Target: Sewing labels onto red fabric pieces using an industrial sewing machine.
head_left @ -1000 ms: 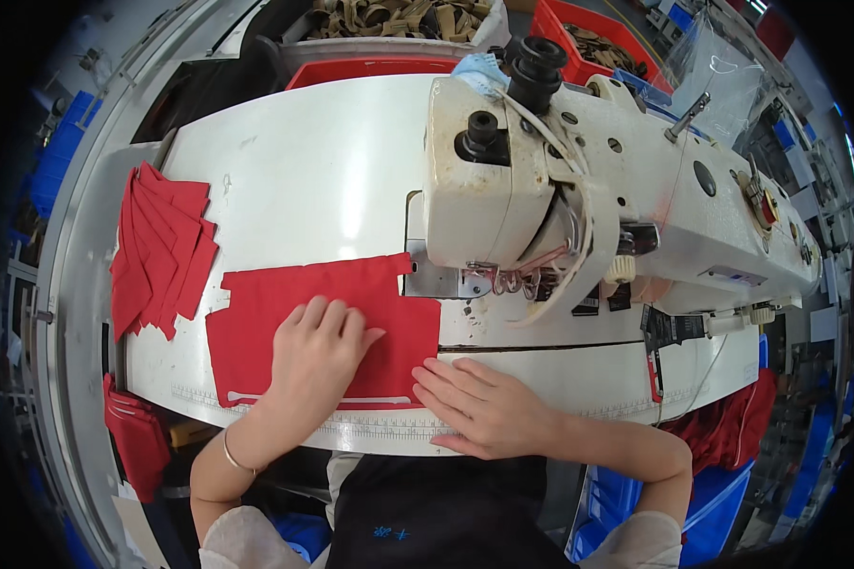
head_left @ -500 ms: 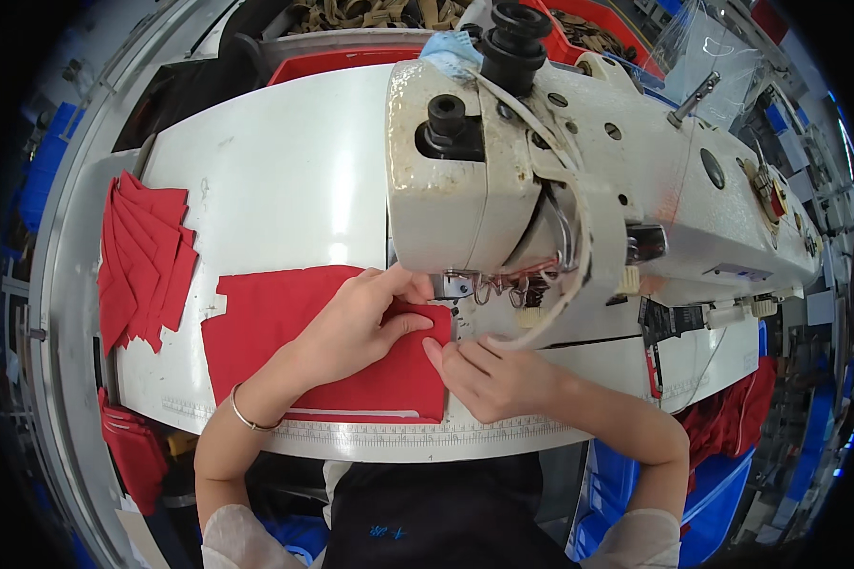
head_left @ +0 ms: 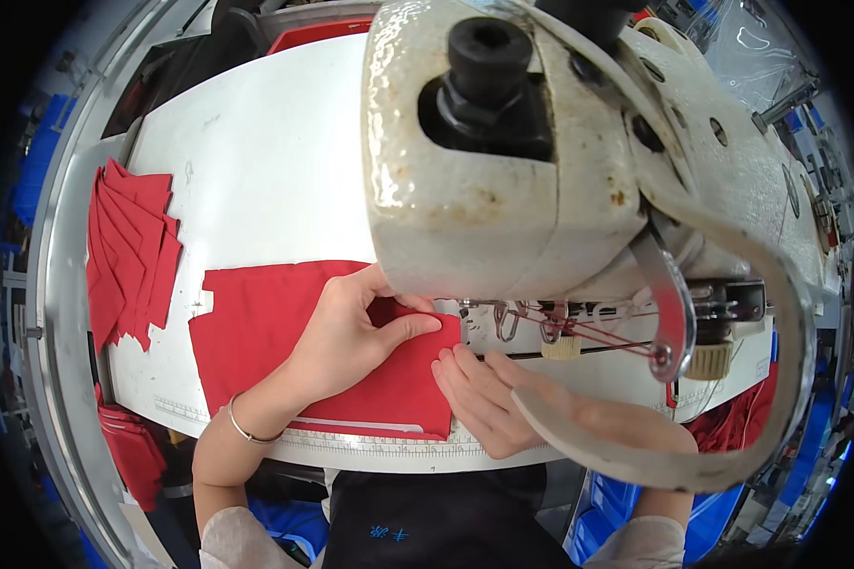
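Note:
A red fabric piece (head_left: 247,322) lies on the white bed of a sewing machine (head_left: 484,228). My left hand (head_left: 337,332) pinches the cloth's upper part beside the needle area, thumb on top. The machine's head hides the tips of its other fingers. My right hand (head_left: 489,398) has its fingers close together, gripping the cloth's right edge by the fingertips. Red threads (head_left: 598,337) run through the metal loopers and guides right of the cloth. A curved pale guard (head_left: 731,465) passes in front of my right wrist.
A fanned stack of red fabric pieces (head_left: 133,256) lies at the left of the white table (head_left: 256,142). More red cloth (head_left: 131,455) hangs off the left edge. A ruler strip (head_left: 351,450) follows the front edge. Blue bins (head_left: 598,512) stand below, at right.
My view has moved nearer to the machine's head, which looks much larger and covers some left fingertips. My right fingers have straightened and drawn together at the cloth's edge. The cloth has barely shifted.

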Available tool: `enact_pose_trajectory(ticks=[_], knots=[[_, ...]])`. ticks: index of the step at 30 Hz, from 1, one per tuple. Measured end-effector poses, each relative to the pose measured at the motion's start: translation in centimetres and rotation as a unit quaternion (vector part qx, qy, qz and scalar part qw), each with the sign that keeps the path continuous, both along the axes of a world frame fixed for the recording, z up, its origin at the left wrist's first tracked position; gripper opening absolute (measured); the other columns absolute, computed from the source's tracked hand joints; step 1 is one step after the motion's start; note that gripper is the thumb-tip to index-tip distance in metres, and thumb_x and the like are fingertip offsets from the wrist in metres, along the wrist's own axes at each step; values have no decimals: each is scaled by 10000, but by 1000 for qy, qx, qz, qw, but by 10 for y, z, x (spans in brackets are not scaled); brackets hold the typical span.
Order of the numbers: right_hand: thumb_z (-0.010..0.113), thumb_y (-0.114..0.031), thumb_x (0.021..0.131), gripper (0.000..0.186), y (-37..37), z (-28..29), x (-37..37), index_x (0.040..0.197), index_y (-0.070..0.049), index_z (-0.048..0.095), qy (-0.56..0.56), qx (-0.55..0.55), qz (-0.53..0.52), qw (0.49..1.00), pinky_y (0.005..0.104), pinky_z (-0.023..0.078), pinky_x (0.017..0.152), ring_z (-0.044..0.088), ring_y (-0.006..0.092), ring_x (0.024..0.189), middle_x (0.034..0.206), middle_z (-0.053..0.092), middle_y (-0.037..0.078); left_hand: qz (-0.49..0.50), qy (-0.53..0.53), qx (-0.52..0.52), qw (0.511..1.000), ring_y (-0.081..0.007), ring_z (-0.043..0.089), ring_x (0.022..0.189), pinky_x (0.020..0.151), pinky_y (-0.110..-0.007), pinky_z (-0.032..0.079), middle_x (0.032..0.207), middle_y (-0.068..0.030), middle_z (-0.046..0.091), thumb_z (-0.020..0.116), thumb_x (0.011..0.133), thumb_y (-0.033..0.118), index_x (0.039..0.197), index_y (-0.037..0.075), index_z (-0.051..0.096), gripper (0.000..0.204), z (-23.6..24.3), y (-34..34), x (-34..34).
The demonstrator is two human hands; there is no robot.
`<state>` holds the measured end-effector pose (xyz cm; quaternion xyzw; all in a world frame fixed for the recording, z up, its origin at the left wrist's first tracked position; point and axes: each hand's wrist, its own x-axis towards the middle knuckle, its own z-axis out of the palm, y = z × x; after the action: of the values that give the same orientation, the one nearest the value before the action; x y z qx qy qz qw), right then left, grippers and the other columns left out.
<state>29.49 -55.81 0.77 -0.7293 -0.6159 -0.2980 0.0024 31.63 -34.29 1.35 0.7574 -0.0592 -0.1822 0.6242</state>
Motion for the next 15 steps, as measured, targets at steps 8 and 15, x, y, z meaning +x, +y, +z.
enact_pose_trajectory(ticks=[8,15], knots=[[594,-167,656,276,0,-1,2,830,30,677,-21,-1,3,1000,321,439,662,604,218,819,844,650,125,14,6,1,1000,-141,640,837,813,-277,492,869,-85,686,721,772,2,952,-25,634,202,0,-1,-1],[592,-170,659,295,0,-1,2,855,32,681,-24,-3,1,1000,317,432,656,627,227,845,843,655,125,-2,-10,37,999,-147,645,851,819,-276,492,875,-87,687,716,775,1,966,-28,630,212,7,-2,1]])
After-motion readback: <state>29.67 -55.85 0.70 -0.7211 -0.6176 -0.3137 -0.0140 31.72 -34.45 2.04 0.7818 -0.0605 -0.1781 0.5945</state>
